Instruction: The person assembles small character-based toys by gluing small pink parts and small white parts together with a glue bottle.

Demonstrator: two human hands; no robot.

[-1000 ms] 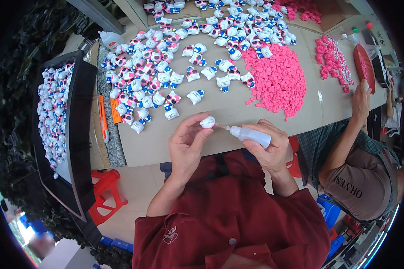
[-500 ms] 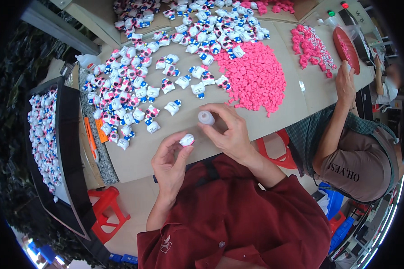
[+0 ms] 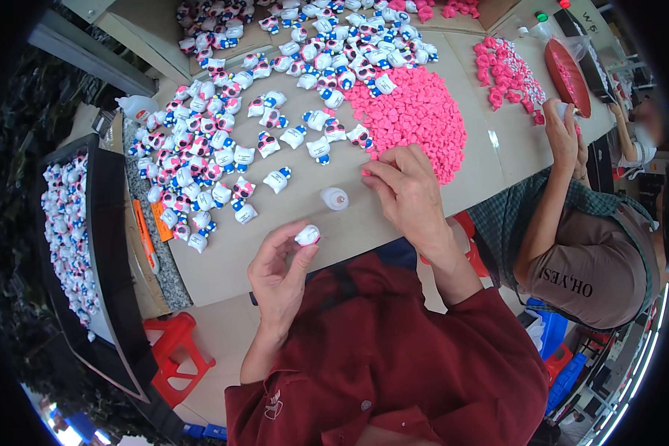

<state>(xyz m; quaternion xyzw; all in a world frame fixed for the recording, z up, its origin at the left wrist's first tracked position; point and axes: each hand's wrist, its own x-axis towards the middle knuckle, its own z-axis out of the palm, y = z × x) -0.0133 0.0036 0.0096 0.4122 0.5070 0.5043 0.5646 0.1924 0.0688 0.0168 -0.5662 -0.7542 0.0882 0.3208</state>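
Note:
Between the thumb and fingers of my left hand (image 3: 279,262) is a small white figurine (image 3: 307,235) with a pink edge. My right hand (image 3: 415,195) is closed in a pinch on a tiny pink piece (image 3: 366,173), at the near edge of a pile of small pink pieces (image 3: 424,123). A small whitish squeeze bottle (image 3: 334,198) sits on the table between my hands, touched by neither. Several finished-looking figurines in white, pink and blue (image 3: 277,180) lie loose beyond my left hand.
A large heap of figurines (image 3: 201,137) covers the table's left and far side. A black bin (image 3: 111,245) of figurines stands at the left, beside an orange cutter (image 3: 146,236). A co-worker (image 3: 587,260) sits at right, near pink parts (image 3: 505,70) and a red dish (image 3: 567,78).
My right hand has let go of the bottle, which now rests on the table, and has moved right to pinch a pink piece. My left hand still holds the figurine.

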